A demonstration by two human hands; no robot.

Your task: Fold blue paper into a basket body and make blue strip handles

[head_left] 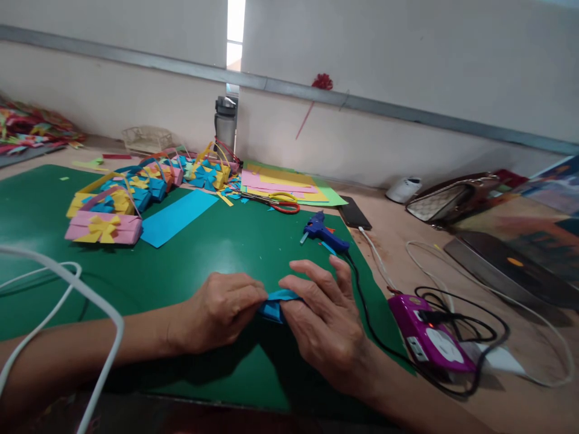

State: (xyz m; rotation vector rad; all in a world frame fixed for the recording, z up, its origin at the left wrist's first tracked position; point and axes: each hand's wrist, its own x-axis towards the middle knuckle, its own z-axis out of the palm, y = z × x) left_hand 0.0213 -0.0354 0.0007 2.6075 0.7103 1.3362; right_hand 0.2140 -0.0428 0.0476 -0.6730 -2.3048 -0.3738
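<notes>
Both hands [271, 313] pinch blue paper [277, 304] near the green mat [190, 259] front edge.

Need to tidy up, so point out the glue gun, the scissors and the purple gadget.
glue gun [322, 231], head view, on its blue body.
scissors [283, 202], head view, on the handles.
purple gadget [427, 337], head view, on its top face.

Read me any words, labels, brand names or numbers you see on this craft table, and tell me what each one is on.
No text can be read in this picture.
Purple device: pale marks on its side, too small and blurred to read.
Blue glue gun, water bottle, black phone: no lettering shows.
Folded blue paper in both hands: plain.
</notes>
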